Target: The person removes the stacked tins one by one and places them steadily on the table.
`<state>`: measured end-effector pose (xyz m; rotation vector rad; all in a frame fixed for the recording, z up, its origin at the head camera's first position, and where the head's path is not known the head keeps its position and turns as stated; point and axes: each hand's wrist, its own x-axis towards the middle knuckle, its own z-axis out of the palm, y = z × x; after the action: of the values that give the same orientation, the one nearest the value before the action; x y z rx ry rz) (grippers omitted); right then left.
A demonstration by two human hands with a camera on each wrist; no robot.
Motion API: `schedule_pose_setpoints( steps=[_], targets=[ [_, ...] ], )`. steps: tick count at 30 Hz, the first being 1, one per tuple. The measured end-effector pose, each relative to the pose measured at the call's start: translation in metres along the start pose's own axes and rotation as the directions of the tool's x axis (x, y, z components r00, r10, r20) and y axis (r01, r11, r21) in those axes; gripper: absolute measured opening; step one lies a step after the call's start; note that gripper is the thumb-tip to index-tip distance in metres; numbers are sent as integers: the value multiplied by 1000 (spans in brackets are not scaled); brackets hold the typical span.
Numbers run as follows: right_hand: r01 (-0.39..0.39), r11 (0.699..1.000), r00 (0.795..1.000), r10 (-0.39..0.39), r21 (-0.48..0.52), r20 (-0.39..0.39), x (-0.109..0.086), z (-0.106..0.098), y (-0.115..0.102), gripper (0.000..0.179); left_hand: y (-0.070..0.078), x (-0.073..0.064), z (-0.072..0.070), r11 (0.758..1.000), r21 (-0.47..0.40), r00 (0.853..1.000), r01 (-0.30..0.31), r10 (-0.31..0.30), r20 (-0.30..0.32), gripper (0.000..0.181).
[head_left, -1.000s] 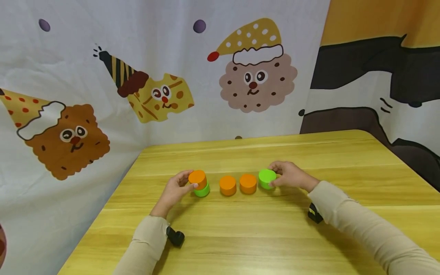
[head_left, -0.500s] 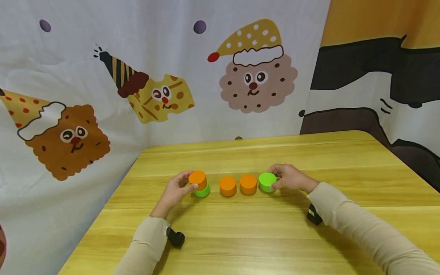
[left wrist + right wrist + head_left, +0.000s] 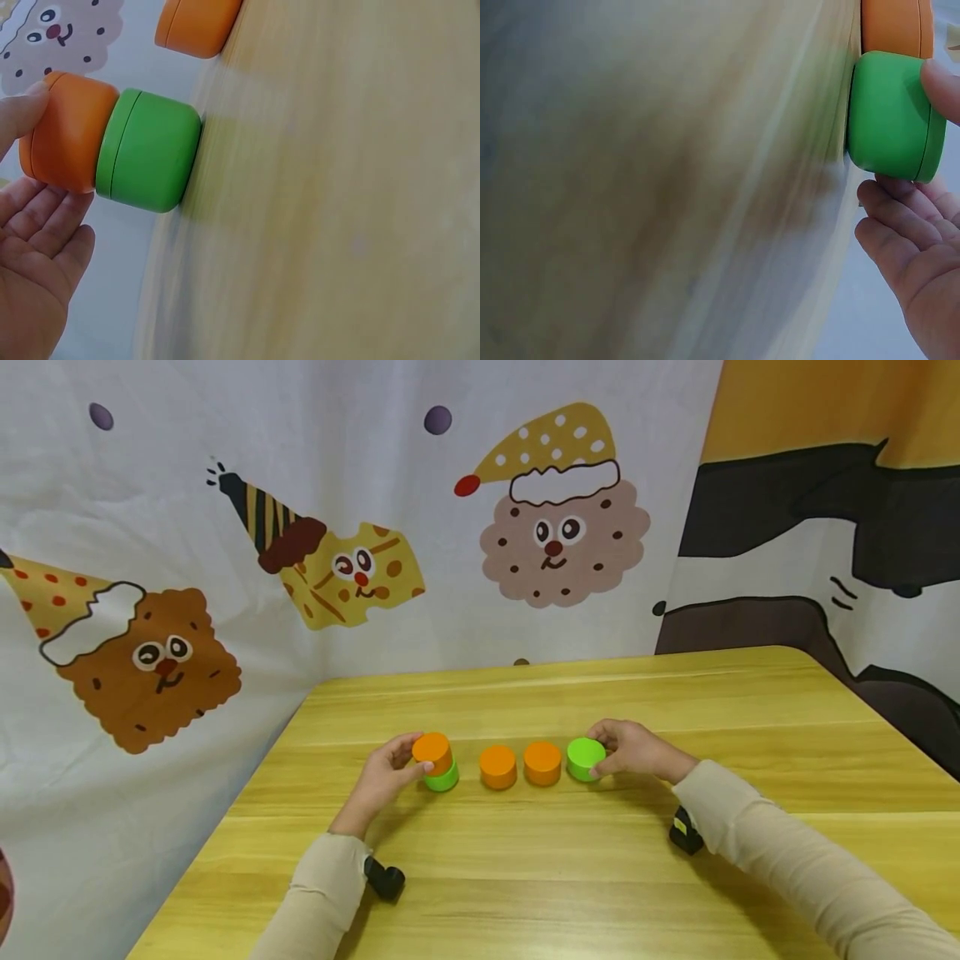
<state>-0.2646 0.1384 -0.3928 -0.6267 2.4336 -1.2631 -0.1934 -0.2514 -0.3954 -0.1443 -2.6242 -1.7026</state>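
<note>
My left hand (image 3: 385,779) pinches a round orange lidded container (image 3: 432,752) between thumb and fingers. That container sits on top of a green one (image 3: 148,150), which stands on the table. At the right, my right hand (image 3: 633,750) holds a second green container (image 3: 586,759) by its sides, thumb near the lid in the right wrist view. This green container rests upright on the wood. Between the hands stand two more orange containers, a left one (image 3: 498,767) and a right one (image 3: 542,763), the right one close beside the green container.
The wooden table (image 3: 480,877) reaches back to a white cloth (image 3: 375,460) printed with cartoon snacks. A dark-patterned cloth (image 3: 780,527) hangs at the right. Small black devices are strapped at the left wrist (image 3: 386,878) and right wrist (image 3: 686,832).
My right hand has lowered the green container slightly, down to the table beside the orange one. The left hand and its stack have stayed in place.
</note>
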Motion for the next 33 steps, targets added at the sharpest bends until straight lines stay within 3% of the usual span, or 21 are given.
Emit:
schedule_pose_setpoints(
  steps=[4,12,18,33],
  targets=[
    [4,1000,1000,-4,17,17,-1,0,1,55,0,0,1,1000,2,1000,-2,2,-1,57],
    [14,1000,1000,-15,7,22,-2,-5,0,79,-2,0,1,1000,-5,1000,-3,4,5,59],
    [47,999,999,-47,14,6,4,-7,-6,77,-6,0,0,1000,-1,1000,-1,1,21,65],
    [97,995,995,-97,-11,12,32,2,-39,69,-9,2,1,1000,3,999,7,-7,49,62]
  ],
)
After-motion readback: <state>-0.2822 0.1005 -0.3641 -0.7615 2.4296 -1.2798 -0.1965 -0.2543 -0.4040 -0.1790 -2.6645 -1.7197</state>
